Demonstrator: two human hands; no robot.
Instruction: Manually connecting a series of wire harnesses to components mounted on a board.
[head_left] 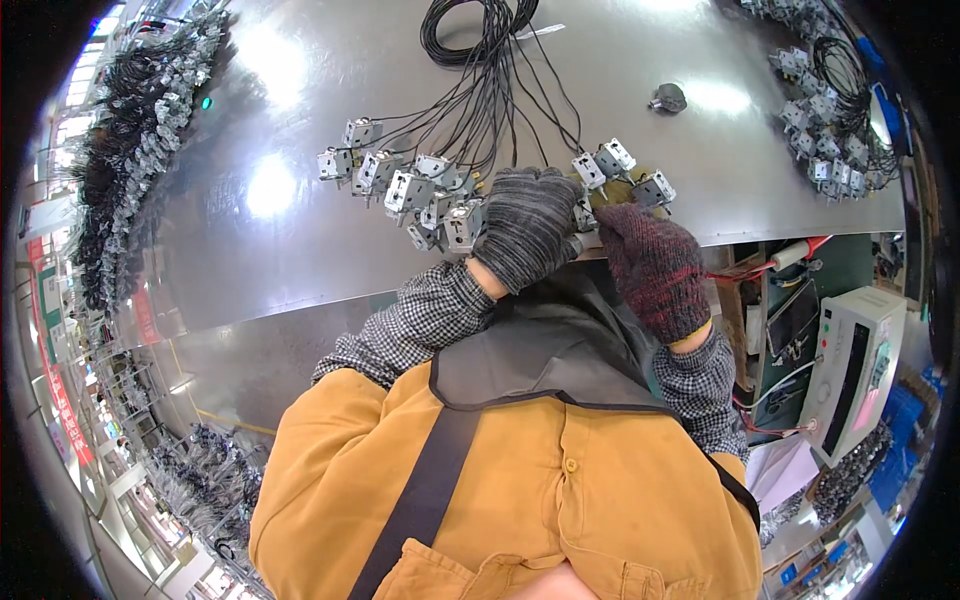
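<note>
My left hand (530, 225), in a grey striped knit glove, is curled closed at the near edge of the metal table. My right hand (652, 268), in a dark red and black knit glove, is closed just beside it. Between them the glove fingers hide most of what they grip. Small silver metal boxes on black cables lie around the hands: a cluster (408, 190) sits left of my left hand, and a few more boxes (604, 162) lie beyond the gap between the hands. Their black cables (490, 90) run away to a coil at the far side.
A small grey knob-like part (668, 98) lies on the metal table (330, 70). More cabled metal parts are heaped at right (825, 130) and hang in a long row at left (150, 140). A light-coloured instrument box (853, 370) with red leads stands below the table's right side.
</note>
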